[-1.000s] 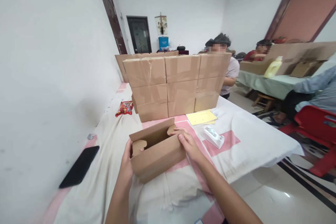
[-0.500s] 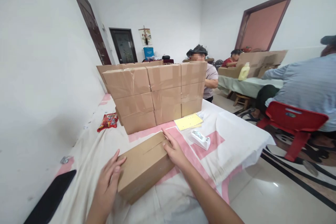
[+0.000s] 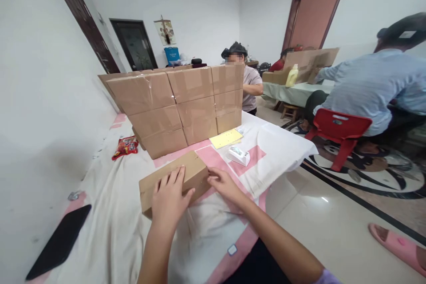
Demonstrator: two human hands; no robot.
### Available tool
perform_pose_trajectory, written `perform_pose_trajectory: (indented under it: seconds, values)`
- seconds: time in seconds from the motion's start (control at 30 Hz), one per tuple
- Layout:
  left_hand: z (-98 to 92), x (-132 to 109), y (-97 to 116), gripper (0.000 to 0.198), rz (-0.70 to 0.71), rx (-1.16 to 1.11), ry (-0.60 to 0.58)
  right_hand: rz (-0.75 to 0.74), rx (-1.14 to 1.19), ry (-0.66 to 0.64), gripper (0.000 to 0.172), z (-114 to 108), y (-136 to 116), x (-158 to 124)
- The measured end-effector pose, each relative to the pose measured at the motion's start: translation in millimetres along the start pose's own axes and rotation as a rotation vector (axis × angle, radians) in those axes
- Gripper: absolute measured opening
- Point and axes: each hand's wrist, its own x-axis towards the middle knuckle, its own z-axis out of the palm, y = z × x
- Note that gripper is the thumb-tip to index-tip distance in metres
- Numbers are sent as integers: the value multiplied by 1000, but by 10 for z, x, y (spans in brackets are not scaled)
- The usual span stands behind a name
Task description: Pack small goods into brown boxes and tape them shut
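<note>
A closed cardboard box (image 3: 189, 167) lies on the cloth in front of me. My left hand (image 3: 170, 191) rests flat on its top, fingers stretched forward and thumb lying over the near edge. At the box's right end is my right hand (image 3: 223, 183), with thumb and fingers drawn together against the end face. Whatever may be between those fingertips is too small to make out. Beyond the box, to the right, stands a white tape dispenser (image 3: 238, 156). Yellow paper (image 3: 226, 138) lies just behind the dispenser, near a stack of taped cardboard boxes (image 3: 196, 115).
A red snack packet (image 3: 125, 147) lies left of the stack, and a black phone-like slab (image 3: 60, 242) along the left edge. One person (image 3: 251, 84) is behind the stack. Another person (image 3: 372, 88) sits on a red chair (image 3: 342, 124) at right.
My left hand has moved from the box's left end onto its top. My right hand has slid from the top's far right corner down to the end face. The view has shifted right.
</note>
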Motion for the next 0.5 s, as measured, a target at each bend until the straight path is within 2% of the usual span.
perform_pose_trajectory:
  seconds: [0.07, 0.13, 0.2, 0.27, 0.37, 0.5]
  values:
    - [34, -24, -27, 63, 9, 14, 39, 49, -88, -3, 23, -383, 44, -123]
    - [68, -40, -36, 63, 13, 18, 70, 98, -195, 84, 30, -845, 54, -126]
    - [94, -46, -33, 61, 15, 15, 87, 144, -315, 211, 32, -1294, 29, -14]
    - [108, -47, -28, 59, 17, 10, 96, 225, -422, 242, 29, -1638, -9, 166]
    - [103, -54, -21, 59, 15, -3, 105, 392, -550, 131, 26, -1872, -67, 453]
    - [61, -79, 1, 58, 23, -22, 124, 608, -693, -66, 34, -1844, -172, 769]
